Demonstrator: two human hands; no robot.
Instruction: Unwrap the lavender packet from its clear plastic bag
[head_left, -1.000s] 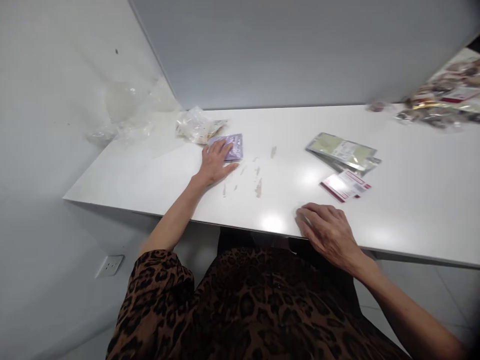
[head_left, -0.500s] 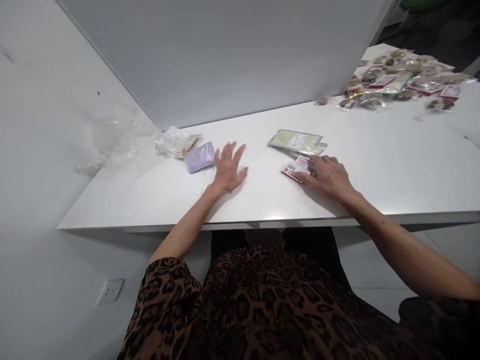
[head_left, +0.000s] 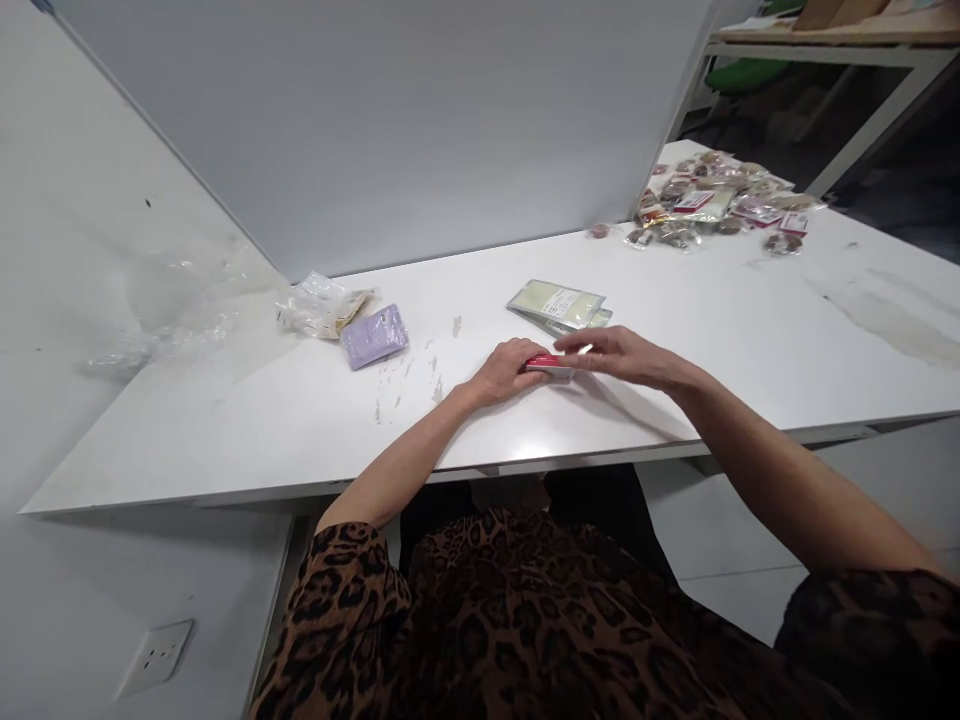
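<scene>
White table (head_left: pixel 750 330) carries a purple packet (head_left: pixel 374 336) and crumpled clear bag (head_left: pixel 319 306), centre left. Green pouches (head_left: pixel 559 304) lie mid-frame. Mixed packets (head_left: pixel 712 205) heaped upper right.

Both forearms reach forward and meet — left hand (head_left: pixel 504 372) curled, palm down; right hand (head_left: pixel 621 354) flat, fingers extended toward it.

The table (head_left: pixel 750 330) is a smooth, glossy white board with a few dull smears. The red packet (head_left: pixel 550 366) between the left hand (head_left: pixel 504 372) and right hand (head_left: pixel 615 355), the pale green pouches (head_left: pixel 556 304) and the purple pack (head_left: pixel 374 336) look like shiny plastic film. The crumpled bag (head_left: pixel 319 305) is clear, crinkled plastic; the sleeve (head_left: pixel 337 600) is matt printed cloth.
</scene>
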